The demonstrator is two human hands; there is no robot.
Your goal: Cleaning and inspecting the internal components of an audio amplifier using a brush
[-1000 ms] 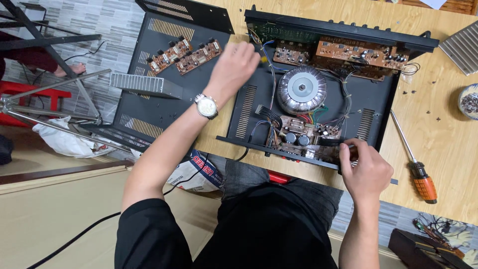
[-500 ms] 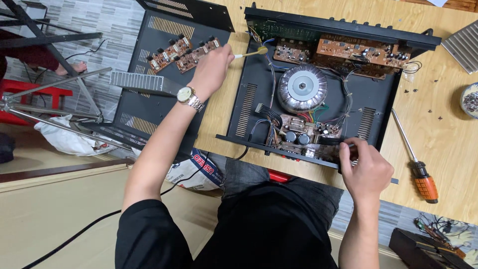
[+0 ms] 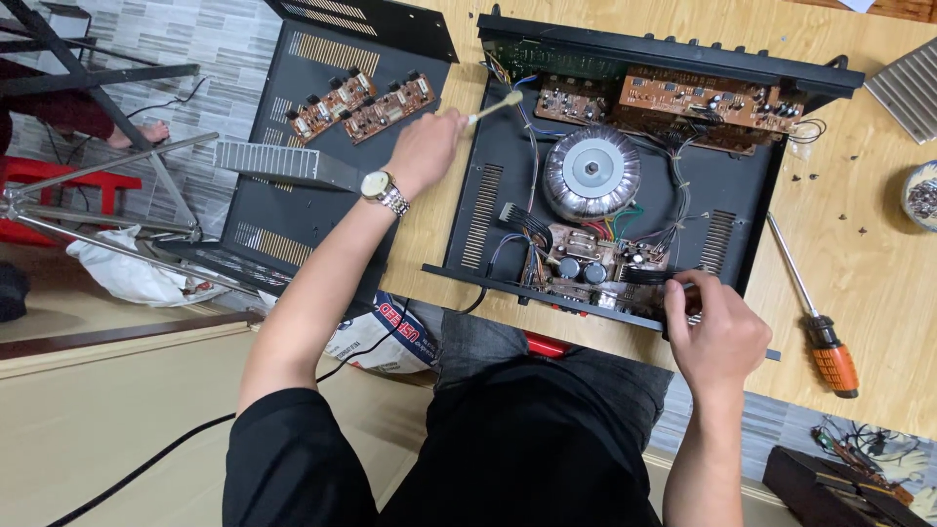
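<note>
An opened black amplifier chassis (image 3: 727, 195) lies on a wooden table, with a round silver transformer (image 3: 590, 174) in its middle and brown circuit boards (image 3: 698, 98) along its far side. My left hand (image 3: 425, 148), wearing a wristwatch, holds a small pale brush (image 3: 493, 103) just left of the chassis, its tip over the chassis' left edge. My right hand (image 3: 717, 327) grips the near edge of the chassis beside a small board with dark capacitors (image 3: 586, 268).
A black metal cover (image 3: 322, 146) on the left carries two loose circuit boards (image 3: 359, 102) and a finned heat sink (image 3: 268, 161). An orange-handled screwdriver (image 3: 815, 317) lies right of the chassis. A small bowl of screws (image 3: 920, 195) and another heat sink (image 3: 908, 83) sit at the right edge.
My left hand has drawn back out of the chassis to the left with the brush, from over the far boards to beside the chassis' left edge. My right hand stayed put.
</note>
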